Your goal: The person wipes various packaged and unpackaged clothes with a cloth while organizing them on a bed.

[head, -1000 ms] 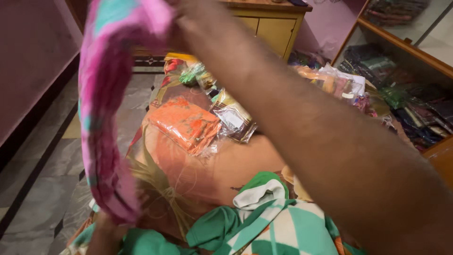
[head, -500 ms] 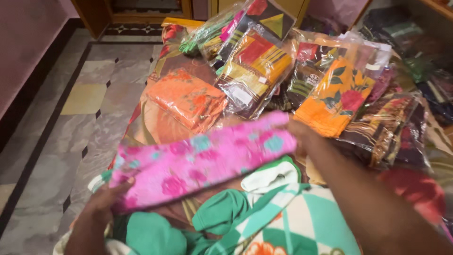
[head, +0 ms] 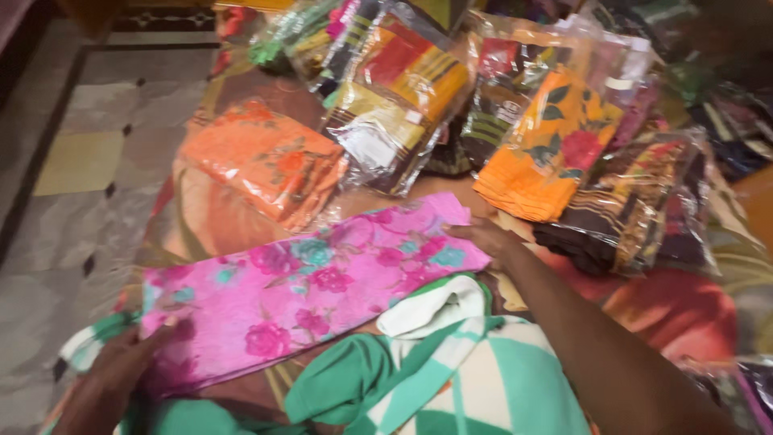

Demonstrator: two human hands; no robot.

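Spread underneath: a patterned orange-brown sheet [head: 225,217] covers the surface you're working on, with grey stone floor [head: 72,201] off to your left.
Pink cloth: the folded pink floral cloth [head: 314,286] lies as a long flat band across the sheet, slanting from low at your left to higher at your right, just above the green-and-white check fabric [head: 475,379].
Handling: I'd judge it light, soft and floppy, likely to sag and unfold if lifted by one end, so take it at both short ends or under the fold.
Packets: the orange printed cloth in clear wrap [head: 262,161] sits just beyond it; the yellow-and-red striped packet [head: 394,89] and orange flowered packet [head: 547,145] are stacked further back.
Left hand [head: 121,366]: you're pinching the cloth's lower left end.
Right hand [head: 483,238]: your fingers lie flat against the upper right end; whether they grip it, I cannot tell.
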